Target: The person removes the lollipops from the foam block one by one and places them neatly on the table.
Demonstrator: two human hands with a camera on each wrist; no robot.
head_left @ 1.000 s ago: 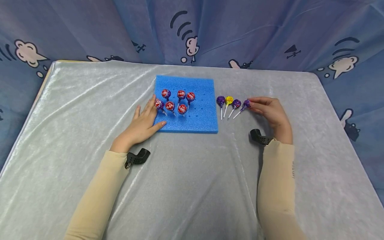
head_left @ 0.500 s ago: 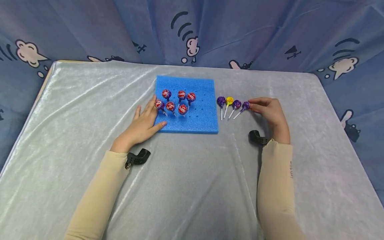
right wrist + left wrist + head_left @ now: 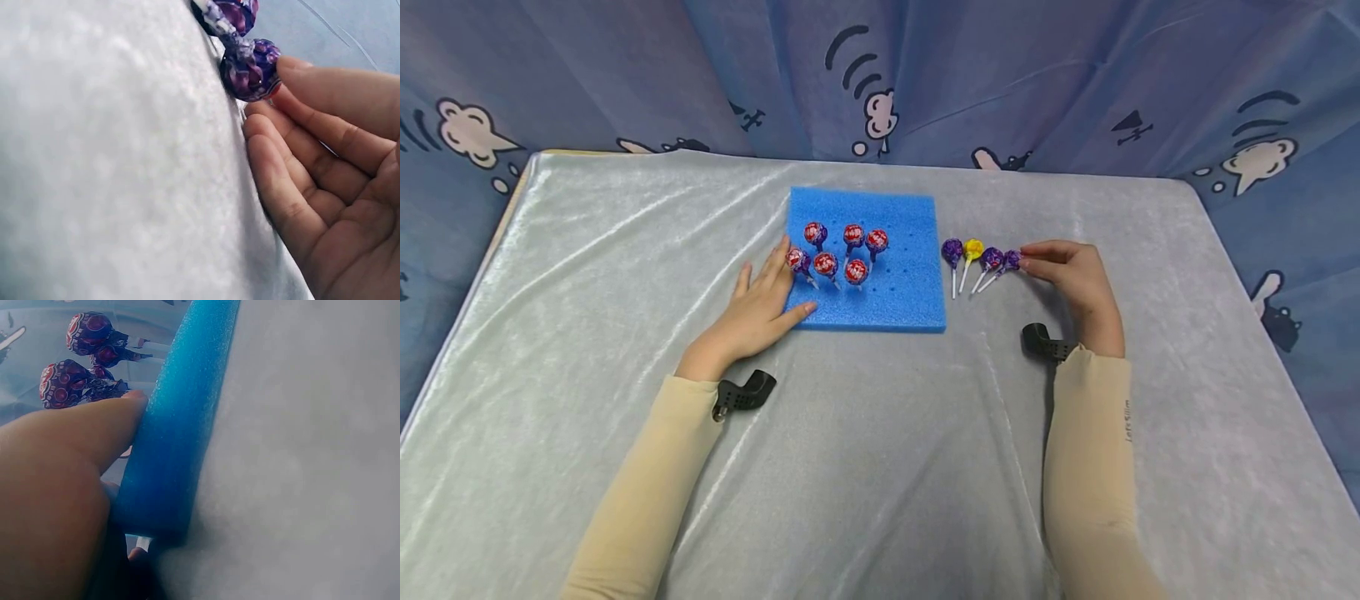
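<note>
In the head view my left hand (image 3: 751, 315) rests with spread fingers along the left edge of a blue foam block (image 3: 895, 308). Several lollipops in red and purple wrappers (image 3: 825, 264) stand on their sticks in that block. The left wrist view shows the thumb (image 3: 106, 428) against the block's side (image 3: 169, 450). At the right end of a row on the cloth, my right hand (image 3: 1071, 275) pinches a purple lollipop (image 3: 1012, 259) by its head. Thumb and fingertips meet that wrapped ball (image 3: 250, 75) in the right wrist view.
Left of the pinched lollipop lie another purple one (image 3: 991, 258), a yellow one (image 3: 973, 250) and a further purple one (image 3: 952, 250), sticks towards me. Small holes dot the block's right part. A pale cloth (image 3: 880, 467) covers the table, and a patterned blue curtain (image 3: 1037, 83) hangs behind.
My right hand has shifted slightly left, bringing the pinched lollipop up close against its purple neighbour. The left hand and the block have stayed put.
</note>
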